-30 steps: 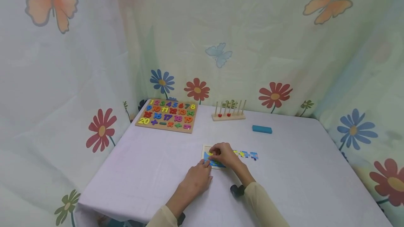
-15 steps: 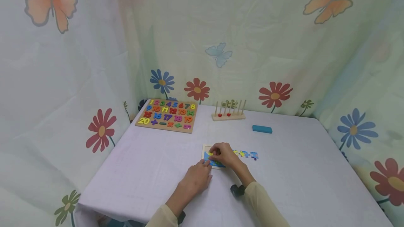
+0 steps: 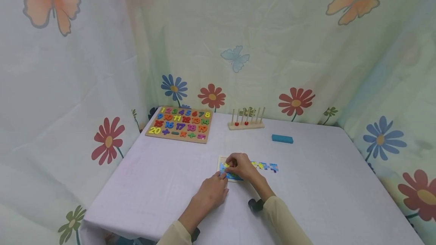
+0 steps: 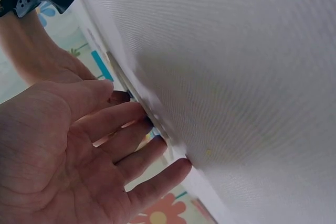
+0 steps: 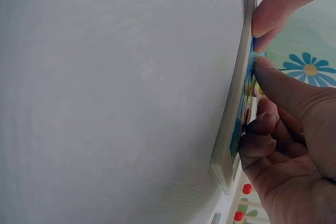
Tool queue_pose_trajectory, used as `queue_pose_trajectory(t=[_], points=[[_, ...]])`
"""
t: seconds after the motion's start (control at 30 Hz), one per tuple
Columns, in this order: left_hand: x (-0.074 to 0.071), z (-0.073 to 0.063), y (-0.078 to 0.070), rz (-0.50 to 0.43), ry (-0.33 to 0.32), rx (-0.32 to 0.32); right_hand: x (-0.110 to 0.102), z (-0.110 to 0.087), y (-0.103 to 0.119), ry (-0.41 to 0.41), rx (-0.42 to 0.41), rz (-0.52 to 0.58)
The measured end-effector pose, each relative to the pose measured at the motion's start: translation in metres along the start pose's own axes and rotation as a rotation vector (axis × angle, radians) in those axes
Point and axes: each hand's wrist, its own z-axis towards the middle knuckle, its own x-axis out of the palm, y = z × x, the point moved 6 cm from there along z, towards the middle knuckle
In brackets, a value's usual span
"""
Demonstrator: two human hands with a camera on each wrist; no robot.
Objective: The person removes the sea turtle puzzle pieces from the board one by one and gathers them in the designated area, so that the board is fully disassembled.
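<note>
A small jigsaw puzzle in a pale wooden frame lies on the white table in front of the person, also seen edge-on in the right wrist view. Over it the right hand has its fingers curled and pinches a blue and yellow puzzle piece, mostly hidden by the fingers. The left hand rests its extended fingertips on the frame's near left edge; the left wrist view shows these fingers spread and slightly bent. Right of the frame lie several loose puzzle pieces.
Further back on the left lies a wooden number board with colourful numerals. A peg stand with two red beads stands at the back middle. To its right is a teal block. A flowered curtain surrounds the table.
The piece at the right fingertips has shifted slightly, and its jagged edge now shows at the upper left of the puzzle. Both hands stay almost in place; the head view tilts a little.
</note>
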Motion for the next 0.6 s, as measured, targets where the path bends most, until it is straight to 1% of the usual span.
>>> queue_pose_trajectory(t=[0.37,0.47,0.6], points=[[-0.0015,-0.0004,-0.0004,-0.005,-0.008,-0.004,-0.0012,-0.0028,0.0040,-0.040,0.011,0.019],[-0.0014,-0.0003,-0.0005,-0.003,-0.008,-0.003,-0.0016,-0.0035,0.0047,-0.046,0.000,0.020],[-0.0014,0.0000,-0.0006,0.001,-0.012,-0.003,-0.0026,-0.0030,0.0049,-0.059,-0.035,0.003]])
